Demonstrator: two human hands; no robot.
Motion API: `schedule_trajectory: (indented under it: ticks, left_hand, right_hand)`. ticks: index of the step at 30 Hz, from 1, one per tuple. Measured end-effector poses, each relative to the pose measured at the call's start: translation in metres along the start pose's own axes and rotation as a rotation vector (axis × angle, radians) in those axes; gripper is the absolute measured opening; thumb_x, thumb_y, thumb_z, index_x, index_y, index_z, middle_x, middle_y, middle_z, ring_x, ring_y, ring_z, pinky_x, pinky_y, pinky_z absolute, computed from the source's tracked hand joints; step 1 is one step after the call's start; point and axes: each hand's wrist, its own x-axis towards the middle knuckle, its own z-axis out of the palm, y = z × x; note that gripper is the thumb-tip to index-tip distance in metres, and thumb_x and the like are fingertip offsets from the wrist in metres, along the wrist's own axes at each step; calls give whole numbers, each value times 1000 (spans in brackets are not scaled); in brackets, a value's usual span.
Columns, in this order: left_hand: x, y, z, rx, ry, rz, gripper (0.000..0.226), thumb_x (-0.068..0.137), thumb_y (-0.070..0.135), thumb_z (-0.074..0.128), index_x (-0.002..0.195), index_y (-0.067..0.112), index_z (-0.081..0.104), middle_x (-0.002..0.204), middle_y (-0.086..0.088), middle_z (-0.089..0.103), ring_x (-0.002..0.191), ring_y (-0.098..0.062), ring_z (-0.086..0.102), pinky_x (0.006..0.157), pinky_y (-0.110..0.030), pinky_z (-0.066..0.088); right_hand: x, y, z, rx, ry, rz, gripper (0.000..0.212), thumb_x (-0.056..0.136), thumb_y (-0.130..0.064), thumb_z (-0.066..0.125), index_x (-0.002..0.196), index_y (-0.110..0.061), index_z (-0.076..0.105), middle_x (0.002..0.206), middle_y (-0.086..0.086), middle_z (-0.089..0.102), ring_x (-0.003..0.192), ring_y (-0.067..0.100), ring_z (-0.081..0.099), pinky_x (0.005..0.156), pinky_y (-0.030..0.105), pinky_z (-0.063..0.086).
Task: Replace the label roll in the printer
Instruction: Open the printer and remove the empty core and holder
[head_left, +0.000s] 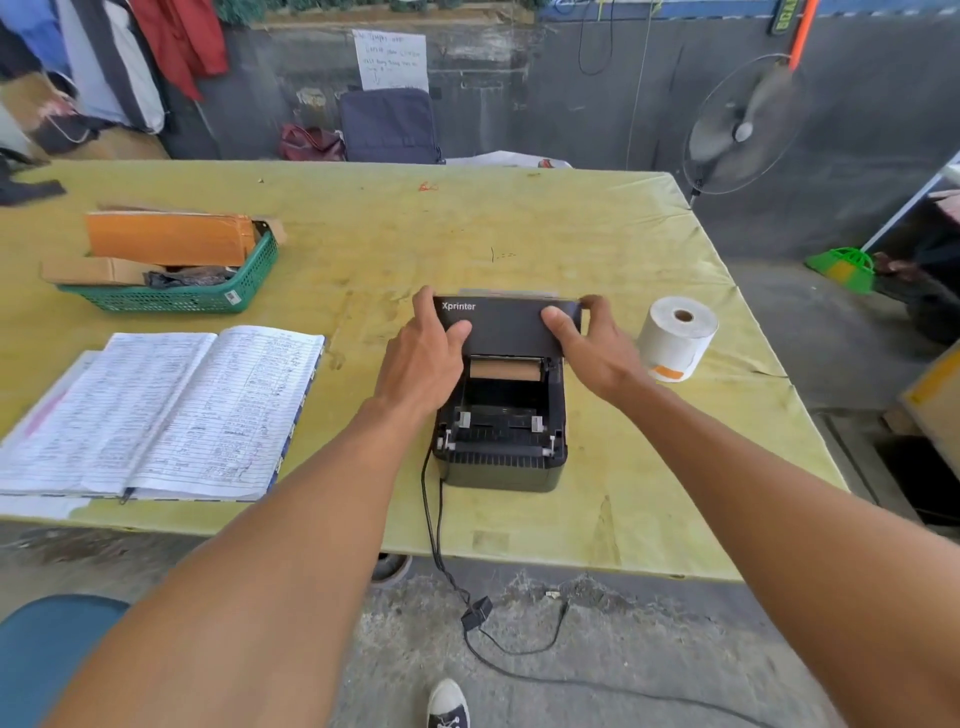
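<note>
I'm looking at a rough back-room packing or dispatch area — not an office proper. The walls (597, 104) are bare grey concrete, the floor (597, 649) cracked cement. A worktable (363, 234) under a stained yellow cover carries a handwritten ledger (171, 410), a green basket (208, 296) of envelopes and cardboard, a label printer (501, 410) and a label roll (678, 338). Clothes (119, 62) hang on the wall, a handwritten notice (390, 60) is taped up, and a pedestal fan (745, 124) stands beside the table — a working space.
</note>
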Motion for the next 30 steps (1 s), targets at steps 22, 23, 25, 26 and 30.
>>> schedule_trajectory:
  ticks: [22,23,25,26,30]
  left_hand:
    - [181,6,32,-123,-112,-40,65,96,61,28,149,23,30,136,-14,57,116,-37,57,86,-41,45]
    - [185,4,33,-137,-107,-40,64,95,61,29,147,23,33,131,-13,60,109,-34,60,80,-38,44]
    - [188,3,35,-153,-71,-44,61,95,60,32,144,24,38,124,-10,64,99,-30,60,74,-34,42]
    - [187,4,36,-151,-43,-50,60,94,59,33,142,24,40,122,-10,64,96,-29,60,74,-34,42]
    - [180,5,37,-122,16,-55,55,93,57,35,137,26,45,112,-7,66,85,-27,58,68,-34,42]
  right_hand:
    - [134,-58,-18,-64,140,189,60,97,-61,32,112,-9,57,105,15,68,94,35,65,85,52,57]
    - [138,-58,-20,-60,128,194,60,97,-61,33,107,-8,59,101,15,69,90,34,66,81,50,59]
    - [145,-56,-24,-41,99,210,62,96,-61,34,105,-6,62,98,15,70,87,32,67,76,44,60]
    - [147,-56,-25,-32,86,220,62,95,-61,35,106,-6,62,99,15,69,87,31,66,75,42,60]
    - [147,-52,-27,-23,21,252,64,94,-63,34,110,-6,61,104,16,69,90,30,65,76,41,59]
